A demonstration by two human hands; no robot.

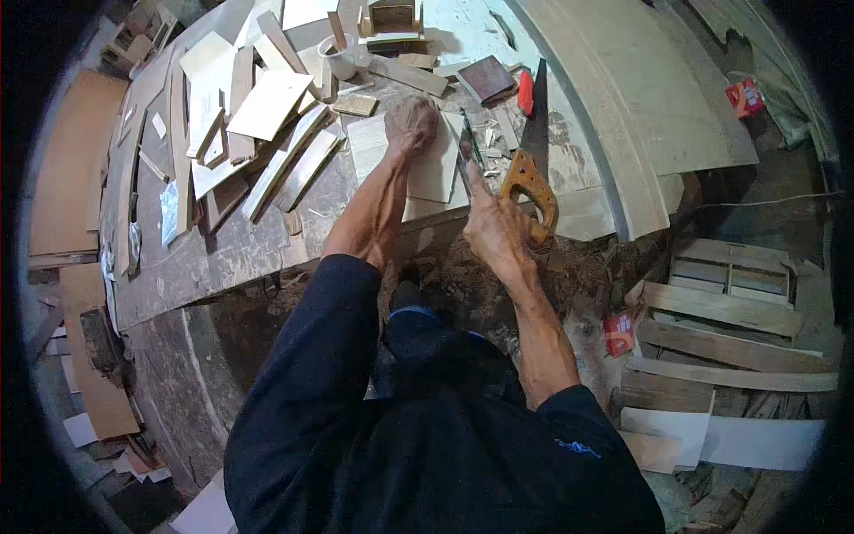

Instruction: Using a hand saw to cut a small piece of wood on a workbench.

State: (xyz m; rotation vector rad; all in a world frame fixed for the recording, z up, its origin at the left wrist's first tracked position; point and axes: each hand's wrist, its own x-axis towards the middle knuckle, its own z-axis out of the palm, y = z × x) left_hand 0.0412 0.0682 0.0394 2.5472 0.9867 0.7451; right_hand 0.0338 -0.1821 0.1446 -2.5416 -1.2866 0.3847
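Observation:
My left hand (411,125) is closed in a fist and presses down on a pale thin wooden board (431,173) that lies on the worn workbench (222,258). My right hand (494,227) grips a narrow dark bladed tool (469,147), index finger stretched along it, with the blade at the board's right edge. What kind of tool it is I cannot tell. A hand saw with an orange-brown wooden handle (531,185) lies just right of that hand, its dark blade pointing away from me.
Many plywood offcuts and strips (267,107) cover the bench's left and far side. A white cup (340,59), a dark brown block (487,78) and a red object (525,91) sit beyond the board. Wooden slats (729,311) and a red packet (618,331) lie on the floor at right.

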